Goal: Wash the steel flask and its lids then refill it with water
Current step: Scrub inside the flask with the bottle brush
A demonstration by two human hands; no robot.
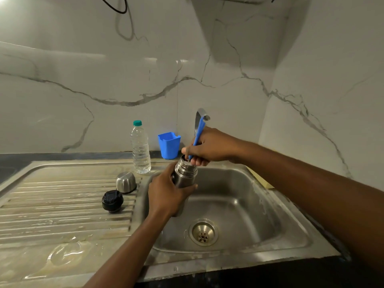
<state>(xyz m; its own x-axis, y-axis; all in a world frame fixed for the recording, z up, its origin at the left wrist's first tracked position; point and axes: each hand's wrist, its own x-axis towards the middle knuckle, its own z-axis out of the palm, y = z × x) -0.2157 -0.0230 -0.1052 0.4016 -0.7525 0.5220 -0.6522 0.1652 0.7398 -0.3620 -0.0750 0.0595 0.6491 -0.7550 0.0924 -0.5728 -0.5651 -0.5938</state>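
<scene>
The left grip (164, 194) is clamping the flask (185, 173) above the sink (239, 194); the right grip (209, 146) is clenching a brush (198, 132) poking into its mouth. The cap (125, 181) and stopper (112, 201) are lying left of the sink. Jerky scrubbing could be working the flask loose.

Steel-grey flask (185, 173), black lid (112, 200), blue brush handle (199, 132), grey-veined white wall (124, 80)
</scene>
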